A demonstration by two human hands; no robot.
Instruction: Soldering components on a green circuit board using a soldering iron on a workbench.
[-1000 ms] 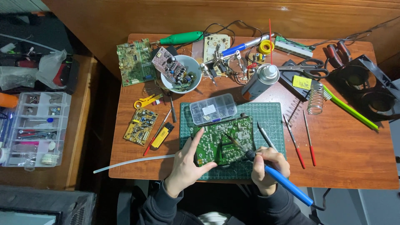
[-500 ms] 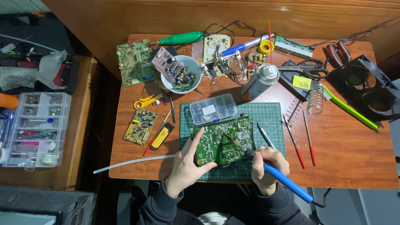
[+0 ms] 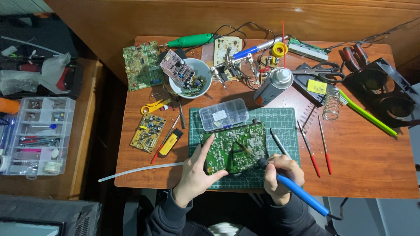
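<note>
My left hand [image 3: 194,175] grips the near-left edge of the green circuit board [image 3: 234,147], thumb on the lower edge and forefinger stretched up along its left side, holding it tilted on the green cutting mat [image 3: 286,126]. My right hand [image 3: 282,177] is closed around the blue-handled soldering iron [image 3: 288,185] like a pen, its tip resting on the board's face near the middle.

To do this joint well, I judge that the left hand should keep the board steady and not let it rock on the mat, while the right brings the tip flat against pad and lead together, not just the point. The fingers on the board should stay clear of the hot tip, which sits just beside them. The cable trailing off the near-right edge of the bench [image 3: 367,175] should hang slack so that it does not tug on the iron.

The board lies between both hands, touching the left and touched by the iron, directly in front of me. Just beyond it sits a clear parts box [image 3: 224,114], and tweezers [image 3: 278,142] lie beside its right edge. Farther out stand a white bowl [image 3: 189,78] holding a smaller board, a spray can [image 3: 273,86], black scissors [image 3: 321,72] and a coiled iron stand [image 3: 331,103].
</note>
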